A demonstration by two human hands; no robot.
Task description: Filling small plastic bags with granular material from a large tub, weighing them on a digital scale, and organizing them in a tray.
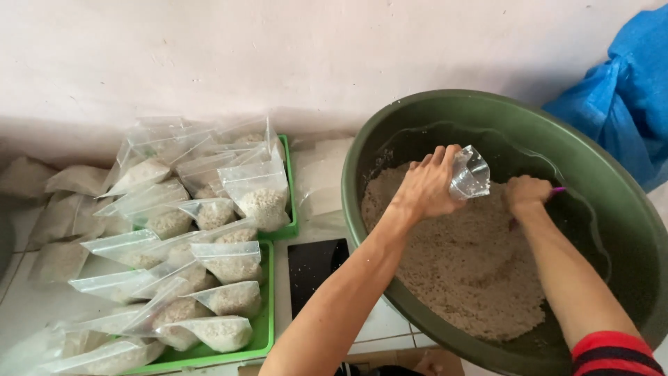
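One green basin [612, 209], right half of frame, partly filled with pale grain [459, 271]. One blue plastic sack [626, 97] at upper right, behind the basin rim.

Two green trays at left: upper tray [291, 209] and lower tray [264, 327], both loaded with filled clear bags [259, 198] of the same grain. Roughly a dozen and a half bags on the trays; exact count uncertain, as they overlap. Several more filled bags [69, 181] lie off the trays at far left on the white floor. One dark flat rectangular object [313, 268] lies between the lower tray and the basin.

Two hands, both inside the basin.

Left hand [428, 188]: centre of frame, over the grain heap. Fingers [438, 159] curled and clamped on one small clear bag [470, 174]. The bag sticks out to the right of the fingers, its crumpled body above the grain and just beside the thumb side of the hand. Contents of this bag not readable.

Right hand [525, 195]: just right of the bag, near it but apart. Fingers closed in a fist around a purple handle [558, 189], whose tip shows at the right of the fist. The rest of that tool is hidden in the grain. Red-and-black striped sleeve [616, 355] at lower right.
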